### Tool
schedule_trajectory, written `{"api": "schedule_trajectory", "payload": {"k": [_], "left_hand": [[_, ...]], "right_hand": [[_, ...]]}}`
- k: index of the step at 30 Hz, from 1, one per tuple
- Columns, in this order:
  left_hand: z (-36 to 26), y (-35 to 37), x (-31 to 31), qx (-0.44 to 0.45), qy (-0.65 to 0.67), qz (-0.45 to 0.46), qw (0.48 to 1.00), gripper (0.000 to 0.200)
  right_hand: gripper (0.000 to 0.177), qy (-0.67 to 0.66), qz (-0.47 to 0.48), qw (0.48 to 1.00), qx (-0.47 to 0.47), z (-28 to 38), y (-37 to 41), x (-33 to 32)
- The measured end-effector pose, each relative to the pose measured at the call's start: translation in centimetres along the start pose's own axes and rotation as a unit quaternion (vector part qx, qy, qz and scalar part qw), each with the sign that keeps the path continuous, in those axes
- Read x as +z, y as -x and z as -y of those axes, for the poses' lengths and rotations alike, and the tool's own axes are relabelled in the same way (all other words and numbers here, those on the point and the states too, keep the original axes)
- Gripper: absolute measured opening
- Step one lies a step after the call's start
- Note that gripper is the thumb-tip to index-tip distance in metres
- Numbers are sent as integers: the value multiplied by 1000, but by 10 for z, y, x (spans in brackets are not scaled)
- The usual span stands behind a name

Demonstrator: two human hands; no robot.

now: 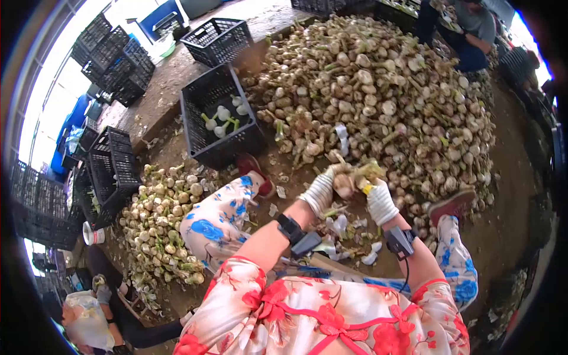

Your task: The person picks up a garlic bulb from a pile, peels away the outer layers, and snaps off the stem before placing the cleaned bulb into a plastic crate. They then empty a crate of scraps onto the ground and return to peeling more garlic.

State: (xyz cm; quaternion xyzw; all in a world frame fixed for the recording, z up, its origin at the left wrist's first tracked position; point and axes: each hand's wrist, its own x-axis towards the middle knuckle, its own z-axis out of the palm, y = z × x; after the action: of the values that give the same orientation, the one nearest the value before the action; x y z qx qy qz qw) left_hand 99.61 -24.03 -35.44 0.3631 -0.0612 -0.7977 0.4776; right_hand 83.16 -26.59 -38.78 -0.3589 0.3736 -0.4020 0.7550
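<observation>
In a white glove, my left hand (pixel 320 189) is closed round a garlic bulb (pixel 343 184) with a dry, brownish skin. My right hand (pixel 380 201), also gloved, is closed on something yellow at the bulb's stem side; the tool itself is mostly hidden by the fingers. Both hands are close together, above peeled skins (pixel 340 228) on the ground between my legs. Just beyond them rises a large heap of garlic (pixel 378 100). A black crate (pixel 222 142) holding several whiter, trimmed bulbs (pixel 223 113) stands ahead on the left.
A smaller garlic heap (pixel 163 219) lies at left. More black crates (pixel 112 171) are stacked along the left side, and another crate (pixel 218 40) stands behind. One person (pixel 89 319) sits at lower left; others (pixel 473 29) are at the upper right.
</observation>
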Motion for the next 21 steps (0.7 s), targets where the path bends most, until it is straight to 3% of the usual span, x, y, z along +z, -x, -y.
{"api": "schedule_trajectory", "payload": {"k": [2,4,5,6,7,8,9,10,11,12,14,16,18,19,20,21], "left_hand": [[2,-6,-1,0,-6,-24,1000,33],[5,9,10,82,-20,-20,996,43],[9,-15,-28,97,-104,136,980,49],[17,-31,-45,241,-294,17,925,51],[20,-16,-18,436,-352,-29,827,53],[26,0,9,608,-390,-76,687,54],[30,1,10,588,-332,-86,733,51],[20,10,4,423,-251,-9,871,58],[15,16,2,332,-197,-13,922,40],[11,22,7,237,-141,-14,961,35],[5,6,0,122,-73,2,990,42],[-10,22,-1,46,-4,21,999,47],[-14,25,-9,63,-26,78,995,56],[-8,5,-22,179,-202,20,963,54],[0,-16,-32,288,-369,-38,883,54],[8,12,-7,471,-327,-26,819,70]], "right_hand": [[16,57,-10,998,-8,3,8,5],[13,13,-39,998,-38,-18,-5,-8],[11,-28,-69,997,30,-28,-19,-20],[9,-72,-95,988,95,-33,-31,-28],[8,-63,-97,992,53,-20,-23,-11],[7,-51,-97,994,15,-12,-12,9],[8,8,-80,997,-20,-7,-9,18],[8,8,-81,997,-19,-2,-4,21],[9,233,-87,958,-141,3,3,22],[14,443,-87,855,-255,7,7,21],[27,273,-57,929,-243,-18,-3,9],[22,70,-40,985,-150,-11,7,13],[22,26,-20,991,-132,-10,12,14],[22,-18,1,993,-115,-11,15,13],[24,-105,20,989,-103,-17,16,13],[26,-94,28,988,-122,-16,17,17]]}}
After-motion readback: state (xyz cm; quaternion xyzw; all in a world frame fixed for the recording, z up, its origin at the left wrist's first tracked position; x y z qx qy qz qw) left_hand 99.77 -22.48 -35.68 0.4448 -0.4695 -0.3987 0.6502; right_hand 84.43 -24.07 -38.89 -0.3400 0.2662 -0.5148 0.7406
